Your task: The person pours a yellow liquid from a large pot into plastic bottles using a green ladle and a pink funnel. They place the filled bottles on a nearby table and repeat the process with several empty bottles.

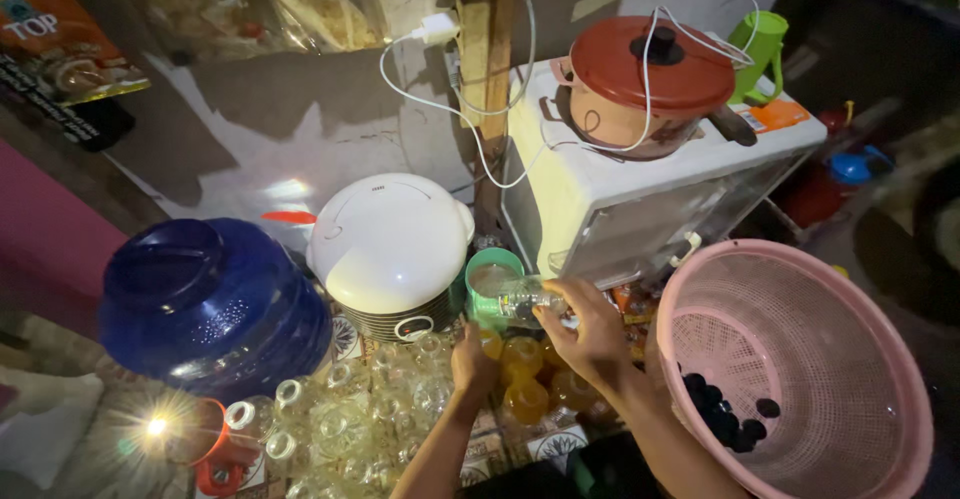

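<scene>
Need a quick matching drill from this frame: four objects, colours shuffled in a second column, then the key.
Things:
1. basket
2. pot lid
3. water jug
4. rice cooker

Colours:
A. white
B. dark blue
C. pink
D. red

Pairs: 1-C, 2-D, 3-B, 4-A

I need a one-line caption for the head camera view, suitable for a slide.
Right hand tips a clear bottle over a green cup; left hand rests among glass jars.
</scene>
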